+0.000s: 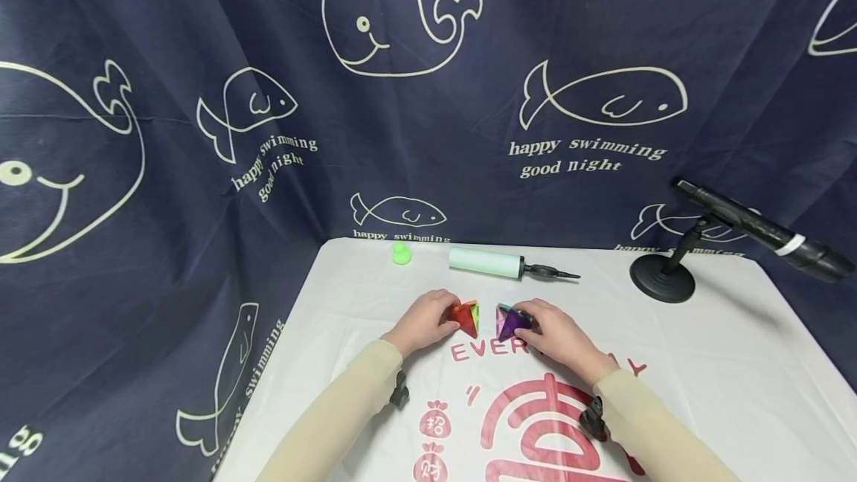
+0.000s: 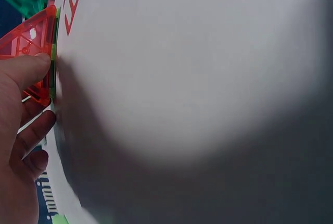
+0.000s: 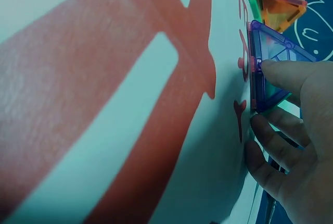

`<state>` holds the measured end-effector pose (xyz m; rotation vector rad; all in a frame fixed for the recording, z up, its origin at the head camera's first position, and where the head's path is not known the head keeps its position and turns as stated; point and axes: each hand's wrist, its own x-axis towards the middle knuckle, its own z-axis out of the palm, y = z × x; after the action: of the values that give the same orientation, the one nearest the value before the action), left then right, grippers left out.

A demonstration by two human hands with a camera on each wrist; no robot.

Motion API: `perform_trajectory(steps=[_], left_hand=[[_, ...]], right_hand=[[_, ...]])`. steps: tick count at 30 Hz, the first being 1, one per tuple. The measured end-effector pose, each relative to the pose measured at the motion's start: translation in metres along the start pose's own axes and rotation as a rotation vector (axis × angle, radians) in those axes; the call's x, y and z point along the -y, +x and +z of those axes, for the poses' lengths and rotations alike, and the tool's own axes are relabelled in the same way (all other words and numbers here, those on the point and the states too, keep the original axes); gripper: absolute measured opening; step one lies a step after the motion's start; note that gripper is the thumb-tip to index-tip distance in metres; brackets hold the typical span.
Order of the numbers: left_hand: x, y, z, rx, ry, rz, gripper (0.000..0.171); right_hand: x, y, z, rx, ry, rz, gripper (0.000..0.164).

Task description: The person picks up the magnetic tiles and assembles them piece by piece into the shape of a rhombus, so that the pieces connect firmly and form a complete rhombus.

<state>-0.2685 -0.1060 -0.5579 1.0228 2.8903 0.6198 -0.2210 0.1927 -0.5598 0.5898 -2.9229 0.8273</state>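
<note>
On the white tablecloth, my left hand [image 1: 427, 320] grips a small pyramid of translucent magnetic tiles [image 1: 463, 317], with red, orange and green sides. In the left wrist view the thumb presses on its red triangular tile [image 2: 36, 34], and a green tile edge lies along the cloth. My right hand [image 1: 556, 329] holds a second magnetic tile pyramid [image 1: 512, 323], purple with pink and teal parts. The right wrist view shows the thumb against its purple triangular tile [image 3: 258, 91]. A narrow gap separates the two pyramids, and the fingers hide their outer sides.
Behind the hands lie a mint-green hand pump [image 1: 485, 262] with a black nozzle and a small bright green object [image 1: 401, 253]. A black microphone [image 1: 763, 225] on a round stand [image 1: 663, 279] stands at the back right. A navy curtain [image 1: 428, 132] surrounds the table.
</note>
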Motion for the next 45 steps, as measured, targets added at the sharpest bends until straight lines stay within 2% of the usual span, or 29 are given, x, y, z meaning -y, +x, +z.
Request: perform_trajectory(steps=[17, 31, 40, 45], left_hand=[[-0.01, 0.012, 0.014, -0.013, 0.018, 0.052, 0.031], [-0.01, 0.01, 0.012, -0.01, 0.007, 0.054, 0.029], [-0.011, 0.01, 0.014, 0.003, 0.007, 0.025, 0.03], [-0.013, 0.009, 0.013, -0.005, 0.019, 0.031, 0.03]], right_hand=[[0.009, 0.005, 0.003, 0.009, 0.016, -0.004, 0.044], [0.012, 0.006, 0.001, 0.018, 0.006, 0.012, 0.041], [0.02, 0.008, -0.002, -0.018, -0.007, -0.024, 0.035], [0.025, 0.01, -0.001, -0.035, 0.005, -0.027, 0.034]])
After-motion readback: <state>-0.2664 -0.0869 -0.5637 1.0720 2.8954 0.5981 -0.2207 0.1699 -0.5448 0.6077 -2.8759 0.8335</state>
